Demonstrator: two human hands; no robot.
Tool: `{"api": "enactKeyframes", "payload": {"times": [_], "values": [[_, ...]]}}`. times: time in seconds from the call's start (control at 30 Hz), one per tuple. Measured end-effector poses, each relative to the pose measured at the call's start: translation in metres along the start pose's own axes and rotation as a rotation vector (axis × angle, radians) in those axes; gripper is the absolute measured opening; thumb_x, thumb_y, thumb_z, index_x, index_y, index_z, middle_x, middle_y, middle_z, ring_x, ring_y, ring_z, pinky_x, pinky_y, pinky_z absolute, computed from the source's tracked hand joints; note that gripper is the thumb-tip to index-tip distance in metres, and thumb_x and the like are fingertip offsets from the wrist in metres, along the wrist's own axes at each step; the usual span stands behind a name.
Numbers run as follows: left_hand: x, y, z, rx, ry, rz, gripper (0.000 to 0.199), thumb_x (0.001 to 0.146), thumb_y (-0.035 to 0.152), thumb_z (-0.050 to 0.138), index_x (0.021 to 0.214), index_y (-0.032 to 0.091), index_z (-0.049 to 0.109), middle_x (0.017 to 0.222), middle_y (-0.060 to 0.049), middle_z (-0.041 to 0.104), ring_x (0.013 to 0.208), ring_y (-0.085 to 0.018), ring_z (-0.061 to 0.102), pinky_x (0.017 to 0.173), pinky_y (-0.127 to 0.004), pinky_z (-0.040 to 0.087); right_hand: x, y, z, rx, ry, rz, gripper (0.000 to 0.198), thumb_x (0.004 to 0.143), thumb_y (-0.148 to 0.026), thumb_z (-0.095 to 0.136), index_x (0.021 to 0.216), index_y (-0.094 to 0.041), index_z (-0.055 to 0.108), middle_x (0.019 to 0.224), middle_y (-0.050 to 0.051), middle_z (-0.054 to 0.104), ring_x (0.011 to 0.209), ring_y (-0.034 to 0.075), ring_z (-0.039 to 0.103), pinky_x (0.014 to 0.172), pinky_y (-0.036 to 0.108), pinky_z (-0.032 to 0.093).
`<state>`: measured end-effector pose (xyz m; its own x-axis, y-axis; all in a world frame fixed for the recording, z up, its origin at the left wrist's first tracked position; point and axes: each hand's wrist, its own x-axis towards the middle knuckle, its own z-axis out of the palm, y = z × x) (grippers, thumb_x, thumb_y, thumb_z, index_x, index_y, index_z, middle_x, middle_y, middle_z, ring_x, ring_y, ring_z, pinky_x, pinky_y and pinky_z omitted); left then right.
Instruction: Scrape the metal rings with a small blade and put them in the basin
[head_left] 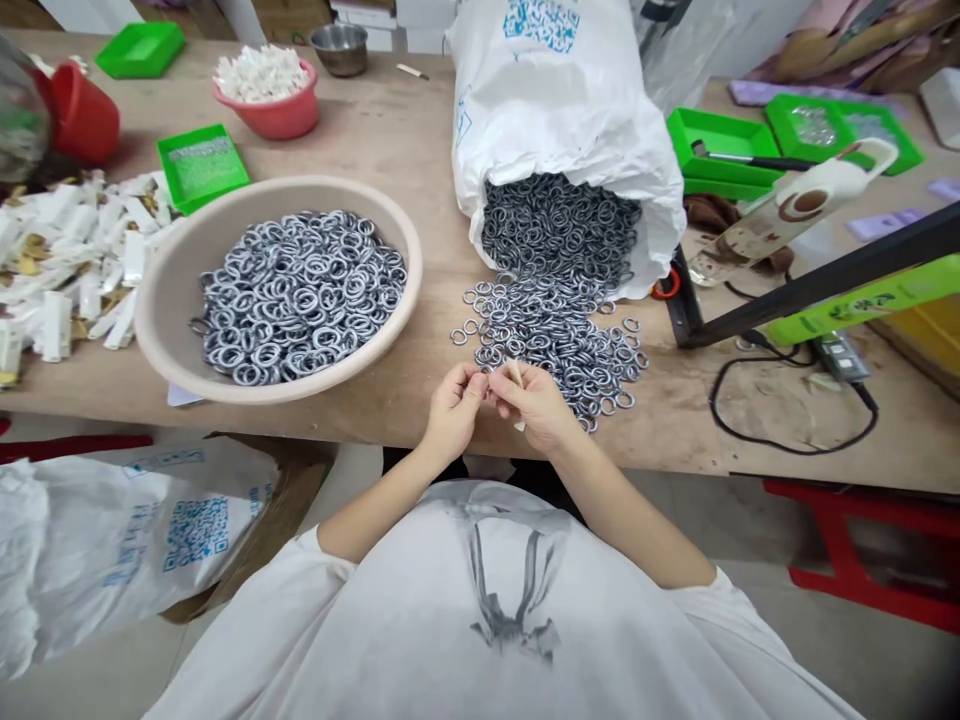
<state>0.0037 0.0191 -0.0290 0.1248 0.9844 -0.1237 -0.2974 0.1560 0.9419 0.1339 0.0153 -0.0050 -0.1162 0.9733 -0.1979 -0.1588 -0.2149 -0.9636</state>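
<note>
My left hand (456, 408) and my right hand (538, 402) meet at the table's front edge, fingertips almost touching. In my right hand a thin pale stick (516, 372) runs between the fingers, its lower end showing below them. The left thumb and forefinger are pinched; whatever they hold is too small or hidden to make out. Just beyond both hands lies a loose heap of grey rings (551, 325), spilling from the mouth of a white sack (555, 110). To the left, a large beige basin (409, 255) holds many similar rings (300, 300).
White plastic pieces (82, 255) cover the table's left end. Behind the basin are a green tray (169, 180), a red bowl (277, 118) and a metal bowl (339, 48). A black stand (817, 275) and a cable (787, 445) occupy the right. Another person's arm (855, 50) shows at far right.
</note>
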Motion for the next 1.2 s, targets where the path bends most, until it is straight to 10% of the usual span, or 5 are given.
{"api": "enactKeyframes", "payload": {"times": [0.33, 0.7, 1.2], "values": [[-0.008, 0.012, 0.019, -0.147, -0.215, -0.175, 0.052, 0.072, 0.065, 0.073, 0.076, 0.017, 0.055, 0.055, 0.006, 0.044, 0.046, -0.006, 0.032, 0.042, -0.019, 0.023, -0.008, 0.003, -0.015, -0.056, 0.033, -0.176, 0.041, 0.077, -0.06, 0.073, 0.092, -0.023, 0.066, 0.081, 0.0, 0.065, 0.065, 0.013, 0.058, 0.063, 0.028, 0.05], [-0.012, 0.025, 0.019, -0.246, -0.169, -0.336, 0.051, 0.067, 0.055, 0.079, 0.069, 0.019, 0.043, 0.051, 0.008, 0.039, 0.041, -0.003, 0.03, 0.039, -0.016, 0.018, -0.03, -0.016, -0.02, -0.998, 0.07, -0.629, 0.044, 0.099, -0.051, 0.044, 0.072, -0.02, 0.058, 0.063, 0.0, 0.056, 0.057, 0.012, 0.048, 0.055, 0.026, 0.03], [-0.014, 0.023, 0.009, -0.227, -0.238, -0.27, 0.051, 0.071, 0.058, 0.076, 0.07, 0.019, 0.043, 0.052, 0.008, 0.037, 0.044, -0.004, 0.026, 0.042, -0.017, 0.02, -0.034, -0.022, -0.015, -1.037, 0.024, -0.607, 0.046, 0.098, -0.054, 0.043, 0.072, -0.021, 0.062, 0.059, 0.001, 0.056, 0.056, 0.013, 0.048, 0.055, 0.028, 0.028]]}}
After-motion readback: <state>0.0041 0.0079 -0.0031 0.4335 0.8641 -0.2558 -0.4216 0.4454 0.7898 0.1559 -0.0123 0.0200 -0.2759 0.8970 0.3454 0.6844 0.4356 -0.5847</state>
